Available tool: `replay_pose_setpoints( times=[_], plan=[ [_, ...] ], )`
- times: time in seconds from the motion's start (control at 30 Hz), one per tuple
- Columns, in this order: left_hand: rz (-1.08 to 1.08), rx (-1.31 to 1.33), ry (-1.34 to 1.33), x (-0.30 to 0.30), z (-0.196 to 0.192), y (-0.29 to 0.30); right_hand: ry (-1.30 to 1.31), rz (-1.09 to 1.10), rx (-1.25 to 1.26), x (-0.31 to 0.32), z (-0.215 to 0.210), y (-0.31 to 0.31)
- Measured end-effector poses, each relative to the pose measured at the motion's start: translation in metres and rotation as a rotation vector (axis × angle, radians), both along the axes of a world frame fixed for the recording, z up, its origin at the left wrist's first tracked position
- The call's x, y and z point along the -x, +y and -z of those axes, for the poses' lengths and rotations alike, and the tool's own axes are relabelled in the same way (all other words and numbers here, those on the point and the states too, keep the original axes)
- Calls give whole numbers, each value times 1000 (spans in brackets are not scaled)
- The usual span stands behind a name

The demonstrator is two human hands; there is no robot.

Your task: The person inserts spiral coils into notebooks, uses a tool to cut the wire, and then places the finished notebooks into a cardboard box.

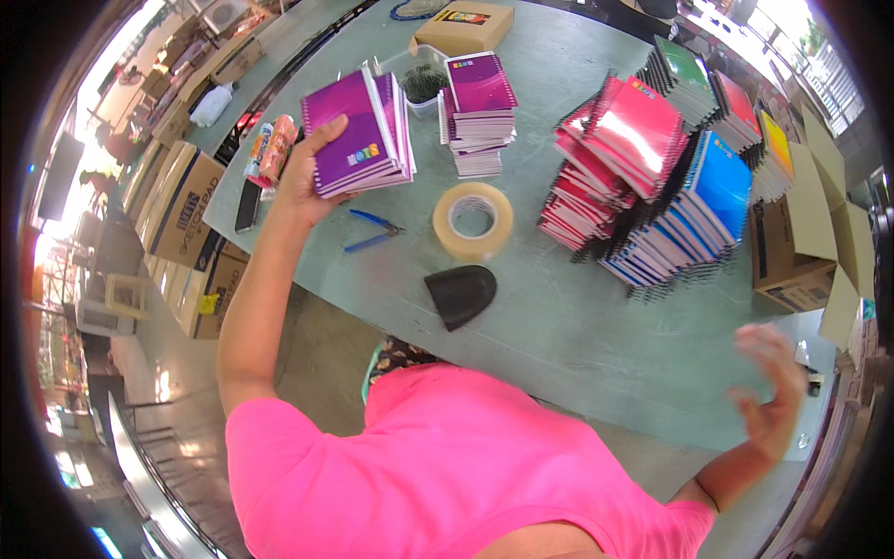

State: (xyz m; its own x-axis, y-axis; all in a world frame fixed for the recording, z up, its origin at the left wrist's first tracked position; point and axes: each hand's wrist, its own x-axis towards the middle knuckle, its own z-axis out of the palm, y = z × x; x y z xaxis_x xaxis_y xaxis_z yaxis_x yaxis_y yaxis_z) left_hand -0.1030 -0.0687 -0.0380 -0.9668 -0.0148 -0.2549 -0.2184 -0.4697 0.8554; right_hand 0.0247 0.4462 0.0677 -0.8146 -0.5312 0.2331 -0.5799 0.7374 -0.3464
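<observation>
A few purple spiral notebooks are gripped in my left hand, its thumb across the top cover. To their right stands a stack of purple notebooks. My right hand, slightly blurred, hovers over the table's right edge with fingers apart and holding nothing. Beyond it rise piles of red notebooks and blue notebooks, with green notebooks and yellow notebooks behind. Blue-handled nippers, a tape roll and a dark, rounded pad lie nearer me.
An open cardboard box stands at the right edge. A clear plastic tub holding dark coils and a closed carton are at the back. Packets and a phone-like black object lie left; sealed cartons are stacked beside the table.
</observation>
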Motion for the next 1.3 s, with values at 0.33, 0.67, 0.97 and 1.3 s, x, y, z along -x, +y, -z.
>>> replay_pose_setpoints(
  times=[0.33, 0.67, 0.97, 1.3],
  plan=[
    [250, -64, -209, 106, 165, 23, -468, 226, 593, 64, 238, -175],
    [112, 550, 188, 86, 179, -42, 246, 891, 487, 48, 330, -190],
    [525, 600, 670, 1, 111, 14, 340, 1050, 489, 37, 332, -192],
    [1256, 632, 720, -55, 138, 147, 331, 1418, 1093, -9, 343, -45]
  ],
)
